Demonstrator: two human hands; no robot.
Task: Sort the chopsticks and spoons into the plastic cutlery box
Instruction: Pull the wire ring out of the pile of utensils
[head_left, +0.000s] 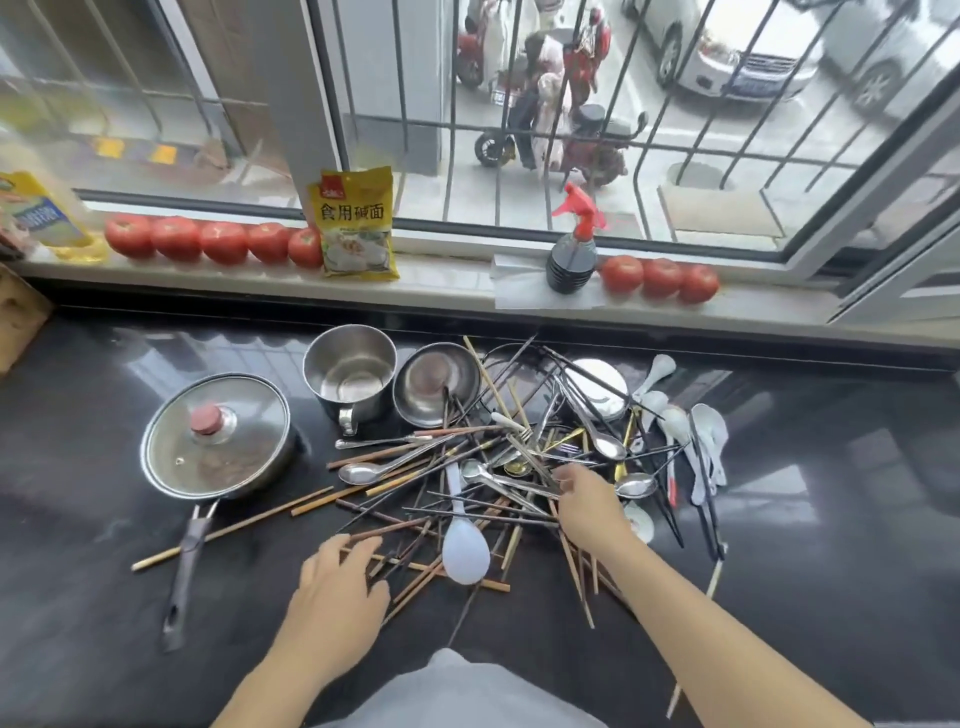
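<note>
A tangled heap of wooden and black chopsticks (415, 499) lies on the dark counter, mixed with metal spoons (363, 472) and a white rice paddle (464, 545). White plastic spoons (706, 441) lie at the heap's right side. My left hand (337, 587) rests flat on the chopsticks at the heap's near left, fingers spread. My right hand (587, 499) reaches into the middle of the heap, its fingertips curled among metal utensils; I cannot tell whether they hold one. No plastic cutlery box is in view.
A lidded pan (218, 436) with a long handle sits left of the heap. A steel mug (350, 379) and steel bowl (436, 384) stand behind it. Tomatoes (208, 241), a yellow packet (356, 223) and a spray bottle (571, 254) line the windowsill.
</note>
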